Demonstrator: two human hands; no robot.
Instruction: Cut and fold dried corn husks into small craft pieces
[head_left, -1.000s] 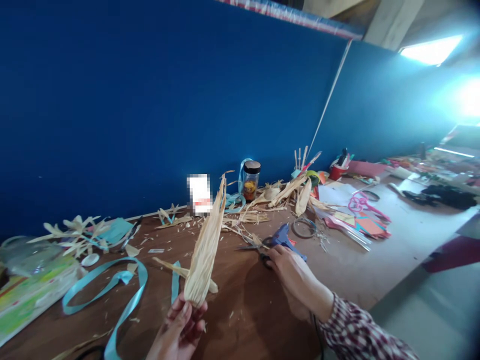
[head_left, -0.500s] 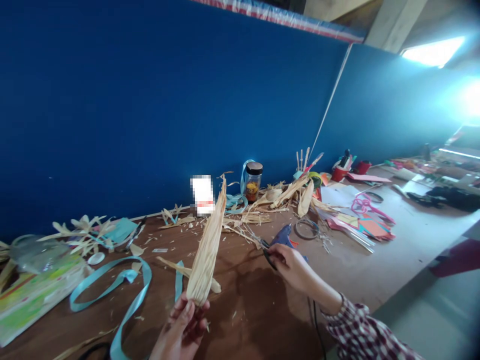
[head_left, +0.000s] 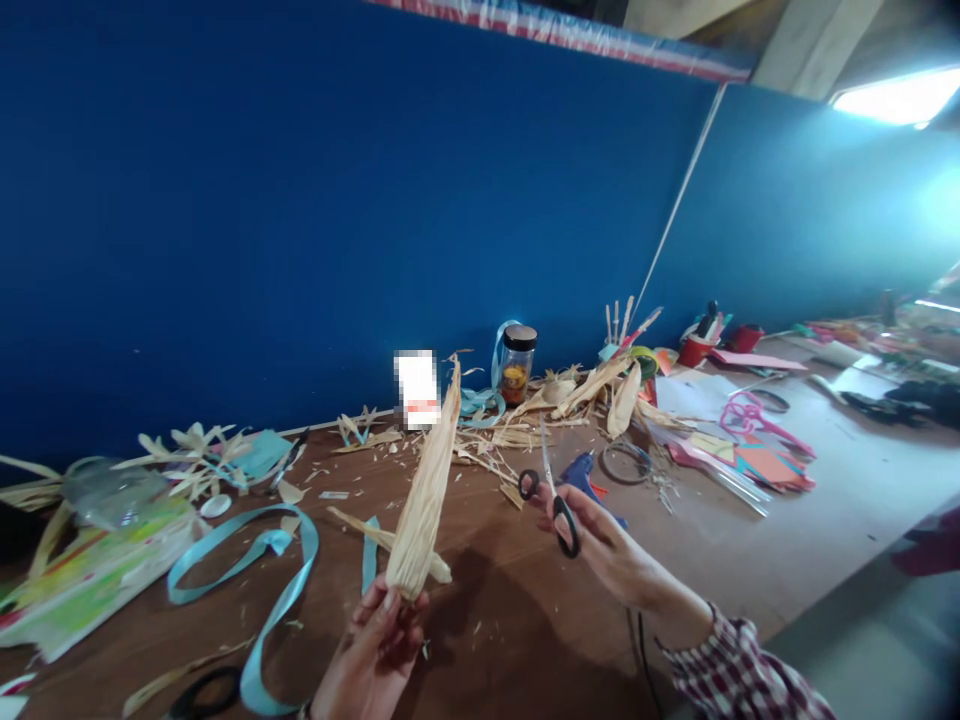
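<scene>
The left hand [head_left: 379, 645] pinches the base of a husk [head_left: 424, 490] between thumb and fingers, holding it above the table [head_left: 487, 650]. The husk stands nearly upright, leaning a little right, its narrow tip pointing up. Behind its lower part lie a husk strip and a short piece of blue ribbon.

The right hand [head_left: 600, 540] grips scissors [head_left: 550, 472] by the black handles, blades pointing away from the person; whether any finger sits inside a loop is hard to tell. Scissors and husk are apart. A blue glue gun [head_left: 579, 470] lies just beyond the right hand, with a ring of tape [head_left: 626, 481] to its right.

A long, curling ribbon [head_left: 309, 560] lies left of the left hand. Along the blue wall [head_left: 300, 200] are a husk flower [head_left: 195, 450], a white card [head_left: 417, 385], a dark-lidded jar [head_left: 516, 370], more husks [head_left: 596, 388] and a red cup [head_left: 696, 352] with pens.
</scene>
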